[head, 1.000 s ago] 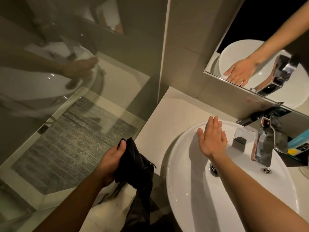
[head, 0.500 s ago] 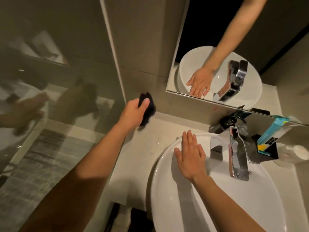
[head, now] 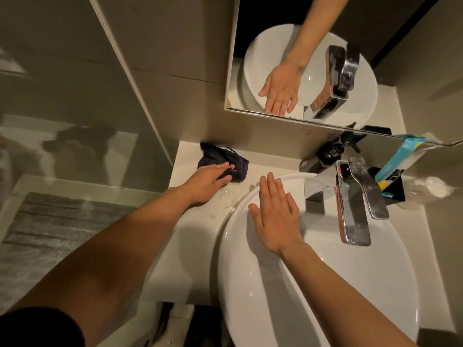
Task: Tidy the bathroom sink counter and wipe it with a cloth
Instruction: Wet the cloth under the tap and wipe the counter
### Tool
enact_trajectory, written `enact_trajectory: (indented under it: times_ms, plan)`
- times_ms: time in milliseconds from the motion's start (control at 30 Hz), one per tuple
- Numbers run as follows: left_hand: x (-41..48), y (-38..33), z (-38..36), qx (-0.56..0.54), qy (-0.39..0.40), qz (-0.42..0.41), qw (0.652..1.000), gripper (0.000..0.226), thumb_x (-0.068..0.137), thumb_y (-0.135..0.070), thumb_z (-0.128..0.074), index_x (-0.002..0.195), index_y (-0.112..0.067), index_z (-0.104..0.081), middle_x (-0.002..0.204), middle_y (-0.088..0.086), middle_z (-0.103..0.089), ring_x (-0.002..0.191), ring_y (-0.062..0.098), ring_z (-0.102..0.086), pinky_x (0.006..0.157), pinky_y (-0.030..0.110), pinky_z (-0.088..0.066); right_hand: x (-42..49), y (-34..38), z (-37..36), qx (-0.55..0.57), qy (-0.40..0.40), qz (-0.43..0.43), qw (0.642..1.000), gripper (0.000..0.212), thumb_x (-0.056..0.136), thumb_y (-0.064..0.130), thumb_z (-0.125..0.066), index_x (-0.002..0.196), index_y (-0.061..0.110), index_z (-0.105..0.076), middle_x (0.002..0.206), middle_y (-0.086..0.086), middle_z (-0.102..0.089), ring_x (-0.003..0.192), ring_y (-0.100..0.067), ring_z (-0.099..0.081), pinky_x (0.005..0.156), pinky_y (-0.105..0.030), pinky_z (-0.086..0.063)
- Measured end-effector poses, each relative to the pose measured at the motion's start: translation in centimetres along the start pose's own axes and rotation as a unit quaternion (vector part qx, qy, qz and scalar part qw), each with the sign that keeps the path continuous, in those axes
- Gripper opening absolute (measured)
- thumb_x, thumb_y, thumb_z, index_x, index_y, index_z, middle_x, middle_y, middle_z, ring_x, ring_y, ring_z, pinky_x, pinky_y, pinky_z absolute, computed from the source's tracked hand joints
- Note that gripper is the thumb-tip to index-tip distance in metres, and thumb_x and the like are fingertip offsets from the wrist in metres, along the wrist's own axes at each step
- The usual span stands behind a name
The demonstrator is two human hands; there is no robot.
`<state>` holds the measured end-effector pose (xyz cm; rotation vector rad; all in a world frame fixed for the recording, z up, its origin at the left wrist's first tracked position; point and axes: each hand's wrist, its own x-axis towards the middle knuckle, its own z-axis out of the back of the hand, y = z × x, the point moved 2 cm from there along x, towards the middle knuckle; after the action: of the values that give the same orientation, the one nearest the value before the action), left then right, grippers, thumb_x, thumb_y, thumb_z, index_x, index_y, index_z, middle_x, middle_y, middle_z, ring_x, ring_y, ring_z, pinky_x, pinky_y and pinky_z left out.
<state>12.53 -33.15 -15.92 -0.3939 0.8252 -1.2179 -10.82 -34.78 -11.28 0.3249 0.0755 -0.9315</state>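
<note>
So the wiping part looks underway. The dark cloth (head: 223, 162) sits bunched up in the far left corner of the desk (head: 175, 246), right where the back wall meets the glass panel. The left hand (head: 208, 182) is on top of it, fingers laid flat and pressing down on its near edge, not really pinching, more like pinning it to the surface. The right hand (head: 274, 216) is spread open, palm down, resting on the far left rim of the white basin (head: 325, 296), holding nothing.

Key thing for the next stroke: the cloth is ahead and to the left of both hands, already under the left one, so that's obviously the nearer hand. The right hand is just beside it but apart, across a little patch of water droplets (head: 225, 199). The free strip of desk runs from that far corner back toward the person, along the basin's left side, so I'd guess the wipe gets pulled toward the body along that line.

Count:
- one cloth
- one basin
- one chrome faucet (head: 355, 204)
- one dark pump bottle (head: 323, 156) behind the basin
- one black holder (head: 393, 191) with a blue and yellow tube (head: 398, 161) in it
- something white at the far right, too blurry to call

Those bits behind the faucet probably get in the way later.
</note>
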Motion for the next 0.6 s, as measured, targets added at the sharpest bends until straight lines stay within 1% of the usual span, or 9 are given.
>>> enact_trajectory:
  times_ms: [200, 367, 467, 533, 600]
  plan:
    - [-2.9, 0.6, -1.2, -0.030, -0.004, 0.016, 0.999, 0.052, 0.106, -0.039, -0.047, 0.154, -0.021, -0.042, 0.161, 0.002, -0.042, 0.151, 0.021, -0.032, 0.125, 0.034, -0.020, 0.1, 0.0, 0.1, 0.001, 0.005, -0.001, 1.000, 0.066, 0.105, 0.048, -0.018, 0.161, 0.024, 0.008, 0.169, 0.007, 0.015, 0.155, -0.011, 0.016, 0.124, -0.037, 0.007]
    - [-5.7, 1.6, -2.7, -0.054, 0.002, 0.031, 0.998, 0.052, 0.105, -0.043, -0.046, 0.153, -0.023, -0.045, 0.160, -0.001, -0.044, 0.150, 0.017, -0.035, 0.125, 0.035, -0.024, 0.0, 0.2, 0.3, 0.004, 0.018, -0.002, 1.000, 0.066, 0.105, 0.048, -0.017, 0.161, 0.024, 0.009, 0.169, 0.006, 0.017, 0.155, -0.012, 0.017, 0.125, -0.040, 0.005]
    - [-7.8, 1.4, -3.5, -0.062, -0.005, 0.031, 0.998, 0.051, 0.105, -0.041, -0.047, 0.152, -0.022, -0.046, 0.159, -0.001, -0.045, 0.148, 0.016, -0.037, 0.124, 0.031, -0.024, 0.0, 0.2, 0.3, 0.004, 0.020, -0.004, 1.000, 0.066, 0.105, 0.048, -0.017, 0.161, 0.024, 0.009, 0.169, 0.005, 0.016, 0.155, -0.013, 0.016, 0.125, -0.042, 0.003]
    - [-9.3, 1.4, -4.1, -0.071, -0.010, 0.034, 0.997, 0.050, 0.105, -0.040, -0.048, 0.151, -0.021, -0.048, 0.158, 0.000, -0.047, 0.147, 0.016, -0.038, 0.124, 0.033, -0.025, 0.1, 0.3, 0.3, 0.008, 0.019, -0.006, 1.000, 0.066, 0.105, 0.048, -0.018, 0.161, 0.024, 0.007, 0.169, 0.005, 0.016, 0.156, -0.013, 0.014, 0.125, -0.043, 0.002]
    - [-10.7, 1.5, -4.6, -0.082, -0.011, 0.041, 0.996, 0.052, 0.103, -0.043, -0.047, 0.151, -0.021, -0.048, 0.157, 0.000, -0.048, 0.146, 0.017, -0.040, 0.124, 0.038, -0.028, 0.1, 0.3, 0.2, 0.010, 0.017, -0.009, 1.000, 0.066, 0.105, 0.047, -0.019, 0.161, 0.023, 0.006, 0.170, 0.005, 0.014, 0.156, -0.015, 0.012, 0.125, -0.044, 0.001]
